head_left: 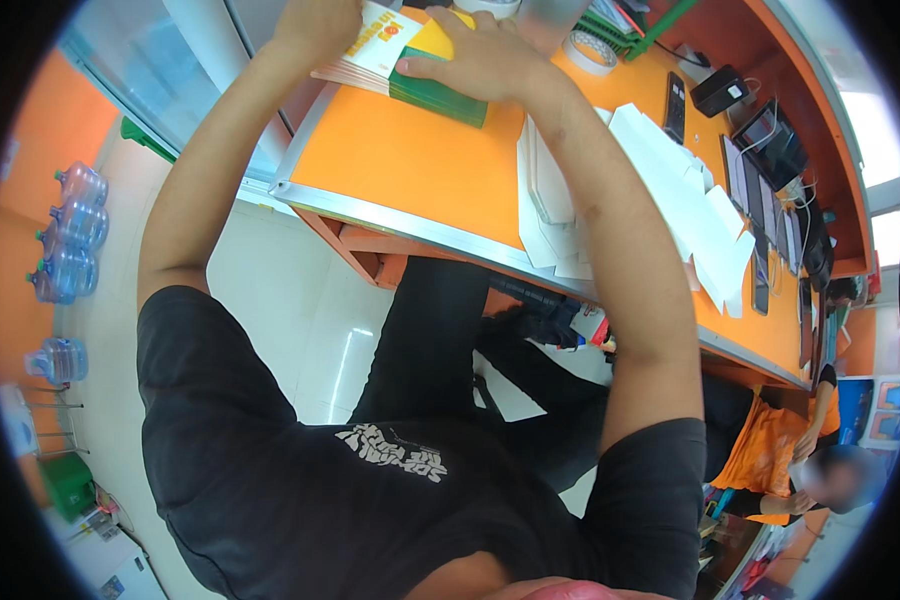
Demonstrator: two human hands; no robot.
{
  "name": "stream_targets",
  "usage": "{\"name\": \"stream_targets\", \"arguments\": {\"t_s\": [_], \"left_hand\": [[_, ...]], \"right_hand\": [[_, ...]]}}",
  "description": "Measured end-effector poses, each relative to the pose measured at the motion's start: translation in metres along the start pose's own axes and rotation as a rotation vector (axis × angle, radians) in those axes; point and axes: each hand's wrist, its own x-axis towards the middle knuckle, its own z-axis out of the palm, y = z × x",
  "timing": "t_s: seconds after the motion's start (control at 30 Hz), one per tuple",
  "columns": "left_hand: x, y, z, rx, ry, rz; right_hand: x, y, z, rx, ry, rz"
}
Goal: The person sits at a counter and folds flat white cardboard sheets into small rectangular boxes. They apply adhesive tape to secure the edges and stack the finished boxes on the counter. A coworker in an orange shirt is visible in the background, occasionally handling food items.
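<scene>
A stack of flat printed card or paper pieces point(438, 92), white, yellow and green, lies on the orange desk at the top of the view. My left hand point(315, 28) is closed at the stack's left end, its fingers partly cut off by the picture's upper edge. Across the top of the stack rests my right hand point(485, 62), thumb and fingers spread apart. Under my right forearm are white card sheets point(545, 190). More folded white sheets point(675, 190) are heaped to the right of that arm.
The orange desk point(410, 180) has a metal front edge. A tape roll point(590, 53), a black remote point(675, 105), a black box point(718, 90) and cables stand toward the right. Large water bottles point(68, 250) line the left wall. Another person in orange point(760, 440) is at lower right.
</scene>
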Motion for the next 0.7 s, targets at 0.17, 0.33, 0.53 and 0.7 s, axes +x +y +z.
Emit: {"name": "stream_targets", "arguments": {"t_s": [0.17, 0.33, 0.53, 0.7], "left_hand": [[-0.024, 0.021, -0.042, -0.515, -0.245, 0.168], [-0.042, 0.023, 0.012, -0.382, 0.036, 0.258], [-0.009, 0.019, 0.034, -1.042, -0.366, 0.328], [-0.001, 0.041, -0.016, -1.401, -0.635, 0.166]], "right_hand": [[-0.016, -0.019, -0.027, -0.074, -0.062, -0.03], [-0.014, -0.016, -0.011, -0.025, -0.008, -0.055], [-0.041, -0.011, -0.049, 0.092, -0.069, 0.012], [-0.098, 0.029, -0.099, 0.409, 0.043, -0.068]]}}
